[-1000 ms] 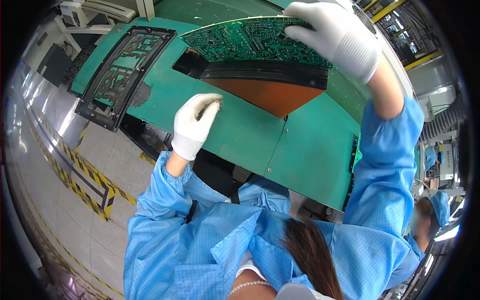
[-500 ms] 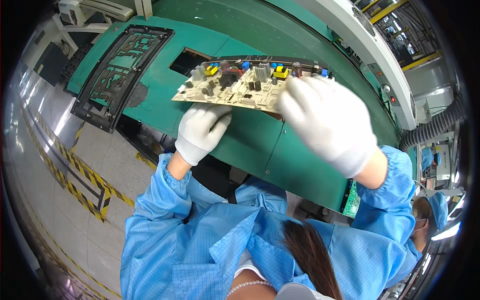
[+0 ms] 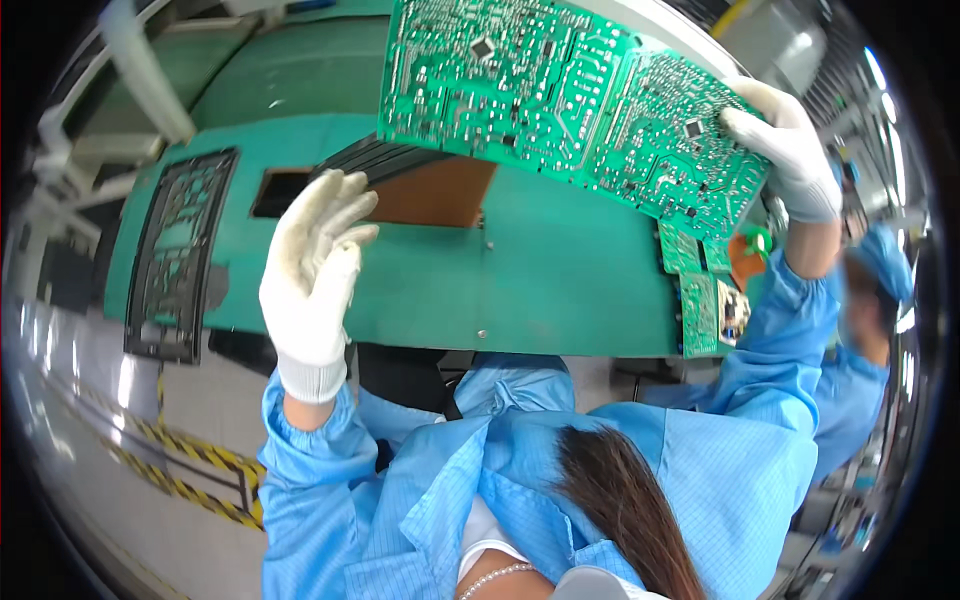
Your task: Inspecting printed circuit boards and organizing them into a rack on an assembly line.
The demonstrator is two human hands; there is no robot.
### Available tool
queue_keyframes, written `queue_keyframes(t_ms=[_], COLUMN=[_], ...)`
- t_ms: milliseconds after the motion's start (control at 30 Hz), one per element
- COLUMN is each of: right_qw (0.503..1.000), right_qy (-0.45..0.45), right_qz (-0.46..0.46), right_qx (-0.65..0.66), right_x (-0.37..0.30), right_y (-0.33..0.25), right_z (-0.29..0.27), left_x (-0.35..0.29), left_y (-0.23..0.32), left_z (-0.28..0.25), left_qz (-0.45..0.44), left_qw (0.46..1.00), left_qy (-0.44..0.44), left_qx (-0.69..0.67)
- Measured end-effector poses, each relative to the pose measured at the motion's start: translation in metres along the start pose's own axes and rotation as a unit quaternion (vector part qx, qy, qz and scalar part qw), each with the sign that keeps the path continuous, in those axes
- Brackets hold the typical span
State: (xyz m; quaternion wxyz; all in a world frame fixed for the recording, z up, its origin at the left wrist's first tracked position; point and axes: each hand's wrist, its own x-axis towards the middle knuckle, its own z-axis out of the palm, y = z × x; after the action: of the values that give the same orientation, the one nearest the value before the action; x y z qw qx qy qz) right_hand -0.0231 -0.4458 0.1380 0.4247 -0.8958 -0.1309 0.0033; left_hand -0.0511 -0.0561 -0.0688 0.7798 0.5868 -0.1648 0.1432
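Over the far part of the bench (image 3: pixel 420 300), head view: a large green board (image 3: pixel 560 110) is up in the air, populated face toward the camera, tilted, its right end lower than its left. Its upper left part runs out of the picture at the top. The face carries many small parts; a dark square chip (image 3: pixel 483 48) sits in the left half, a similar one in the right half.

Right hand (image 3: pixel 785 150), white-gloved: grasping the board at its right end, digits against the green face near the upper corner. Grip behind the board hidden.

Left hand (image 3: pixel 315 275), also gloved: released, digits extended and slightly spread, nothing seen in it. Raised over the bench, well apart from the board. In the picture it overlaps the left end of a brown panel (image 3: pixel 435 195); contact there cannot be told.

Left of that hand, a dark rectangular opening (image 3: pixel 277 190) in the bench top. Farther left, a black frame (image 3: pixel 175 255) with cut-outs lies at the bench's left end. Several small boards (image 3: pixel 697 312) lie at the right end, below the large one. Beyond the right sleeve (image 3: pixel 765 330), a co-worker (image 3: pixel 860 330) in blue, blurred.
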Motion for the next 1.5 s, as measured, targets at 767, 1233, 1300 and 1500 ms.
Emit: queue_keyframes(t_ms=[767,1233,1300,1500], right_qw=[0.929,0.922,0.922,0.908], right_qy=[0.003,0.079,0.09,0.2], right_qz=[-0.013,0.174,0.201,0.295], right_qx=[-0.371,-0.337,-0.32,-0.222], right_x=[-0.06,0.126,0.158,0.232], right_y=[0.113,0.23,0.267,0.34], right_z=[-0.017,-0.036,-0.038,-0.025], left_x=[0.062,0.092,0.09,0.092], left_y=[-0.046,-0.145,-0.161,-0.183], left_z=[0.186,0.183,0.178,0.171], left_qz=[-0.106,-0.268,-0.308,-0.311], left_qw=[0.976,0.936,0.903,0.874], left_qy=[-0.19,0.089,0.09,0.074], left_qx=[0.013,-0.212,-0.284,-0.366])
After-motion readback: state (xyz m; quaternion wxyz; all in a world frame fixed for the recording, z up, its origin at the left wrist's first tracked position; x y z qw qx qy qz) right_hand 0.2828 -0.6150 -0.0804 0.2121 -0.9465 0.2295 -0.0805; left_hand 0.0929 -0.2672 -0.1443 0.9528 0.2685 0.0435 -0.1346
